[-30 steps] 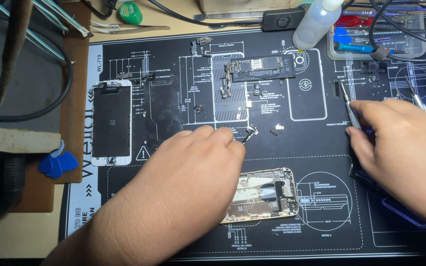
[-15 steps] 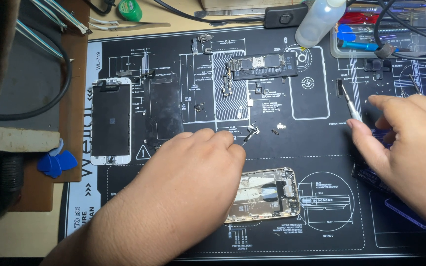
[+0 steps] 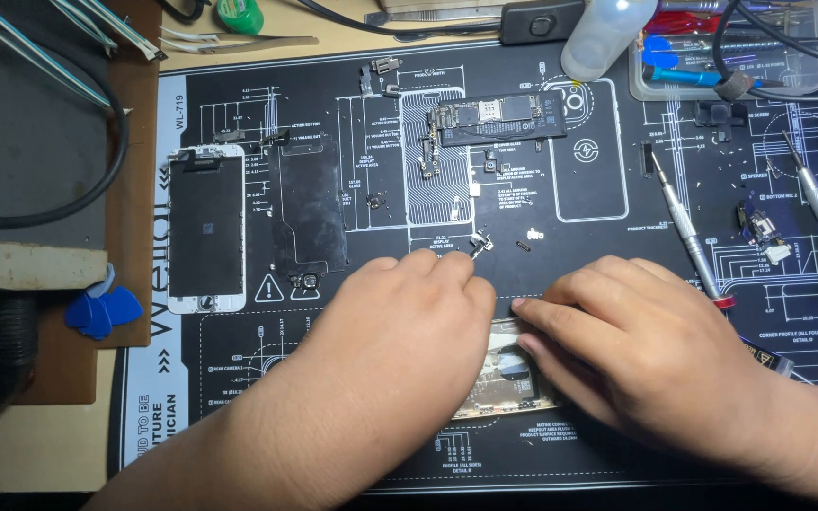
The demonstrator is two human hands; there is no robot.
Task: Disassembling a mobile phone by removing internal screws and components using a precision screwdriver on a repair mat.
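Right hand joined left on the phone shell

Right hand had dropped its screwdriver; both it and the left hand pressed, fingers flat, on the phone shell.

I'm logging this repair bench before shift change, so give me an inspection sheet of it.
Surface: black printed work mat on a tan bench.
Job's things: opened phone body, mostly covered by both hands.
Clutter: white screen panel, circuit board, screwdriver, blue picks, clear bottle.
Hands: left hand and right hand rest on the phone body.
Cables: black cable at left.
Surroundings: nothing seen.
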